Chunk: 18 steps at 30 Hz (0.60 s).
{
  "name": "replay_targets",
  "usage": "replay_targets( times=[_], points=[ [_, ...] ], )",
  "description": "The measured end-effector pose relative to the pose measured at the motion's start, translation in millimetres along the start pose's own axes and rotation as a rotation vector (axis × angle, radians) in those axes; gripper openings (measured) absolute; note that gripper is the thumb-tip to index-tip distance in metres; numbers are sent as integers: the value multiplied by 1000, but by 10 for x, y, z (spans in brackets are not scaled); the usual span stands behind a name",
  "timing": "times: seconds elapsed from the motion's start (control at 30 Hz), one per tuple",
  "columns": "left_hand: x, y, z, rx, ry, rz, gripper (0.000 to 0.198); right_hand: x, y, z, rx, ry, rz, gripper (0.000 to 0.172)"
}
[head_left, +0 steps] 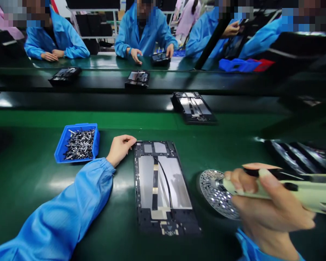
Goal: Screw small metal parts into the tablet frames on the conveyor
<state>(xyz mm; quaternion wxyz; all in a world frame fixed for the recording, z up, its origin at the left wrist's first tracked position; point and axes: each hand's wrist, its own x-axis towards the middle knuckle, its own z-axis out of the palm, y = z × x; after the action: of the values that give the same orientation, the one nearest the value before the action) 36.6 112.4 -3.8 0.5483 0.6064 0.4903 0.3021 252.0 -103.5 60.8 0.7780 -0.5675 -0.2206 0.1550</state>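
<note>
In front of me an opened tablet (176,174) lies flat, its inner side up with silver panels, a dark ribbon and a black cable. At its far left corner my left hand (122,148) has thumb and fingers pinched together, touching the edge. Whether a small part is between the fingertips is hidden. My right hand (271,203), slightly blurred, is wrapped around a pale green electric screwdriver (309,194). The screwdriver's tip end is over a round perforated metal screw tray (214,192) right of the tablet. Left of my left hand stands a blue bin (60,152) of small metal-and-black parts.
Another opened tablet (195,108) lies beyond mine; further ones (65,75) (137,78) are on the line behind. Dark shiny pieces (290,157) lie at right. Co-workers in blue coats sit opposite, one hand (170,50) at a tablet. A dark post (214,40) slants down.
</note>
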Motion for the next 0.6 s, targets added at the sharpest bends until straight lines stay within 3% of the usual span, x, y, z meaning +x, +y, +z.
replay_targets(
  times=[0.37,0.47,0.6],
  points=[
    [49,-67,32,35,-10,68,13,-48,21,84,97,-160,-40,25],
    [74,-99,36,81,-3,107,11,-69,-31,266,95,-270,-74,17],
    [80,-113,40,121,-28,140,10,-66,-56,769,104,-316,-74,17]
  ],
)
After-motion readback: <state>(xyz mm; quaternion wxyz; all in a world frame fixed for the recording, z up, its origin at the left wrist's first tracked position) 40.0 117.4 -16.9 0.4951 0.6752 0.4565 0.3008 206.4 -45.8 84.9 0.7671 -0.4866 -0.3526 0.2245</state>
